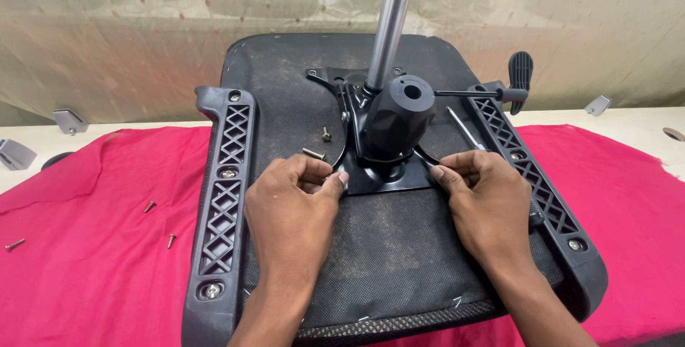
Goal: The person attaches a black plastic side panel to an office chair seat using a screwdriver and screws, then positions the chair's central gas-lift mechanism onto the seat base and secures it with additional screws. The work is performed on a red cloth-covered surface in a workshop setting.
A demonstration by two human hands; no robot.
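Nearest the camera, the upturned chair seat (385,261) is lying on a red cloth (93,261), its dusty fabric underside facing up. Both hands are working at the front edge of the black metal plate (389,175) bolted to the middle of the seat. The left hand (292,208) is pinching at the plate's left front corner with fingers curled; whether a screw sits between the fingertips cannot be told. The right hand (485,200) is pinching at the right front corner likewise, and a thin metal rod (464,129) is showing just beyond it.

A little further, two loose screws (320,143) are resting on the seat beside the plate; a nudge from a wrist is likely to roll them off. More screws (158,224) are lying scattered on the cloth, easy to lose in its folds.

Beyond, the steel column (389,29) is standing tall from the plate. With the hands pulling unevenly, the plate could shift and the holes misalign.
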